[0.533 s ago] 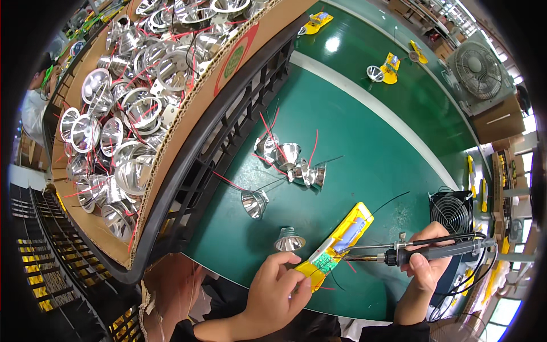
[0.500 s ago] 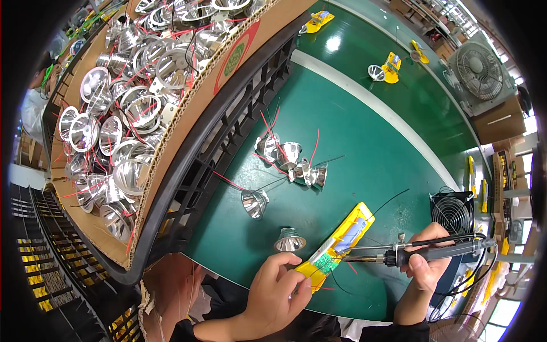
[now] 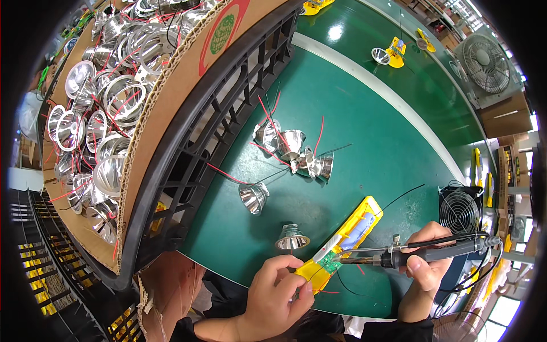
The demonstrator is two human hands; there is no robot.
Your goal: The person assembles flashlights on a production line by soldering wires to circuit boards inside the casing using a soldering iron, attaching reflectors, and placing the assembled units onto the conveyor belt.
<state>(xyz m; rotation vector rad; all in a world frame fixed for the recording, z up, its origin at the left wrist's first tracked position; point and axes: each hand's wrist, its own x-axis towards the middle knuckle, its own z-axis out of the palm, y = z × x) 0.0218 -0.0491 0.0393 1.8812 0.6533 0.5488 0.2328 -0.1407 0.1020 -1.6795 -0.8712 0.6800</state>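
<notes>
My right hand [image 3: 426,261] grips the soldering iron [image 3: 390,260], tip leftward at the green board [image 3: 329,262]. Yellow casing [image 3: 354,219] slants near-left to far-right; left hand [image 3: 276,293] nearer, at its near end, pinch unclear.

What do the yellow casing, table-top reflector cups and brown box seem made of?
Yellow casing: probably moulded plastic, smooth and evenly coloured.
Reflector cups: mirror-bright, so polished metal or metallised plastic; unclear which.
Brown box: matte corrugated cardboard, fluting showing along its edge.

Open tabletop [image 3: 379,151] beyond iron [image 3: 393,260], clearance uncertain
</notes>
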